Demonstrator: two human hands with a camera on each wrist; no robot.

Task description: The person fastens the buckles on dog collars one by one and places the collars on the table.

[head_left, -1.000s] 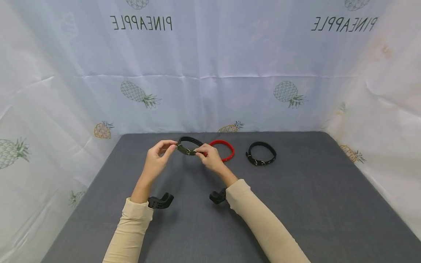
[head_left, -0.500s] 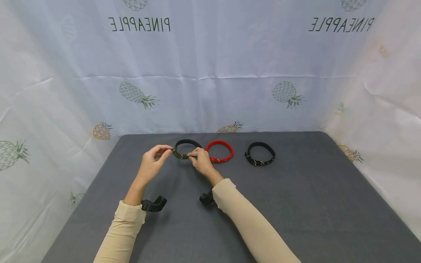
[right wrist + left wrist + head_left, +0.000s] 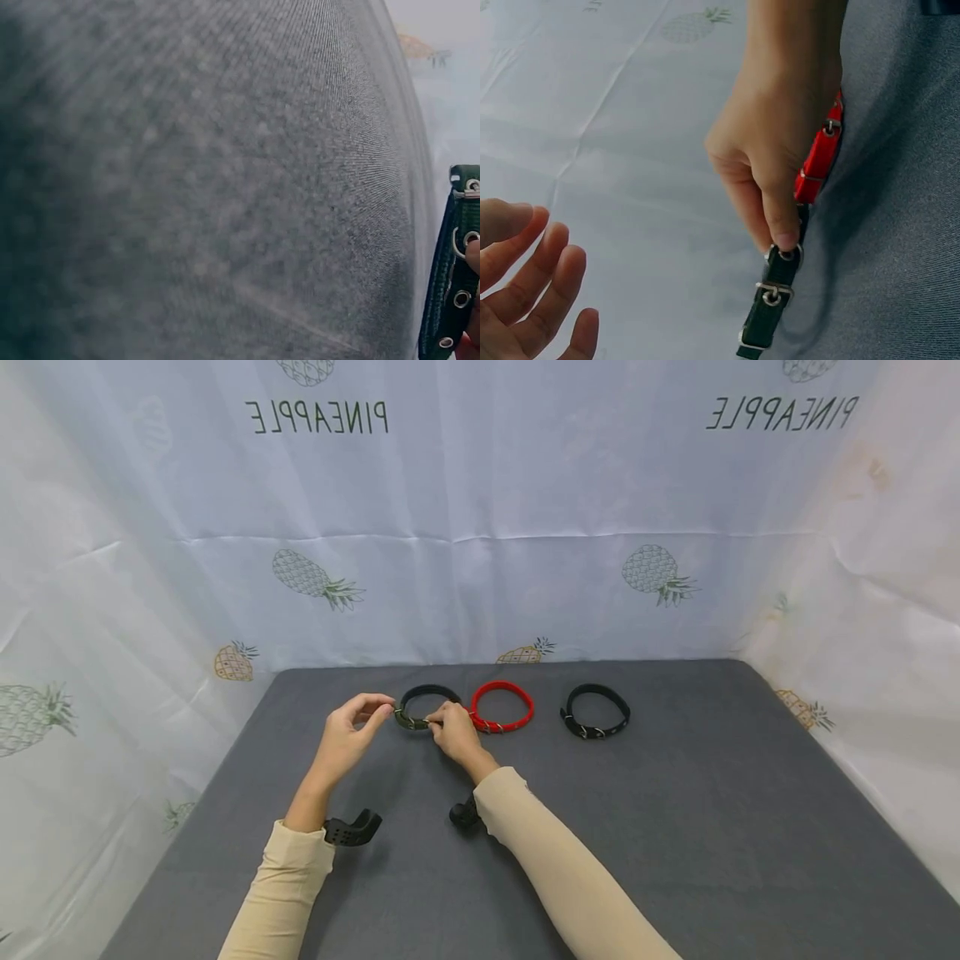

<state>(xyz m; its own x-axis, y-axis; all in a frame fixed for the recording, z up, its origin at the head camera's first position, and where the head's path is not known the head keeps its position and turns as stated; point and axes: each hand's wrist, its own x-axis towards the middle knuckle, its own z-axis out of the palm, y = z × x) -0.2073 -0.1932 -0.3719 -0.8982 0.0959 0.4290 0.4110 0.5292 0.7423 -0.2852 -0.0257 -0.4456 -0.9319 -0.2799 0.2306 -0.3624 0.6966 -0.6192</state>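
Note:
A dark green collar [image 3: 408, 722] with metal buckle and rings forms a loop at the table's back, left of centre. My right hand [image 3: 456, 732] pinches its strap near a ring, thumb and fingers together, as the left wrist view also shows on the collar [image 3: 763, 319]. My left hand [image 3: 347, 731] hovers at the loop's left end; in the left wrist view the left hand's fingers [image 3: 551, 289] are spread and apart from the strap. A buckled red collar [image 3: 501, 684] lies just right of the green one, partly behind the right hand in the left wrist view.
A buckled black collar [image 3: 592, 732] lies farther right on the grey tabletop [image 3: 675, 827]. White pineapple-print curtain [image 3: 480, 593] rises behind the table's back edge and along both sides. A black wrist mount [image 3: 352, 829] sits below each hand.
Both hands have moved left and the green collar has come down to the table, away from the red one. The left hand has come off the strap; the right still pinches it.

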